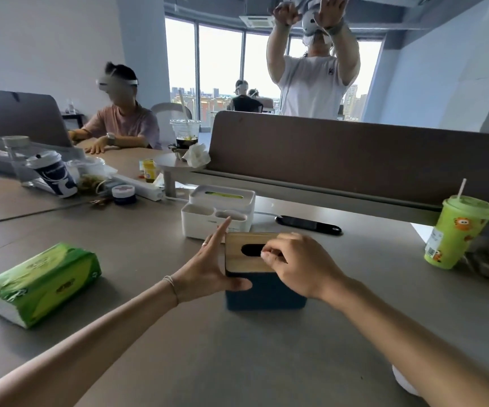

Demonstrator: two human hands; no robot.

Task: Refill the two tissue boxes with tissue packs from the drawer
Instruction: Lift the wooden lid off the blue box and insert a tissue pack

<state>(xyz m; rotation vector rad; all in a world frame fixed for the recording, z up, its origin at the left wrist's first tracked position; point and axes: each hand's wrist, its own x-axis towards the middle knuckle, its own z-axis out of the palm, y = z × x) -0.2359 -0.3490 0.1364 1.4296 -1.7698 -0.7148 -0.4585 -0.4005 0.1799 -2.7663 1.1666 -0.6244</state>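
Observation:
A dark blue tissue box (262,293) with a wooden lid (241,261) stands on the desk in front of me. My left hand (208,268) lies flat against its left side, fingers straight and thumb on the front. My right hand (293,265) rests on the lid, fingertips pinched at the dark oval slot. Behind it stands a white tissue box (218,212) with front compartments; green shows through its top slot. A green tissue pack (42,283) lies on the desk at the left. The drawer is out of sight.
A green cup with a straw (457,235) stands at the right beside a clear bag. A black phone (307,224) lies behind the boxes. A brown partition (354,160) lines the desk's far edge. Cups, bottles and clutter fill the left desk; other people sit and stand beyond.

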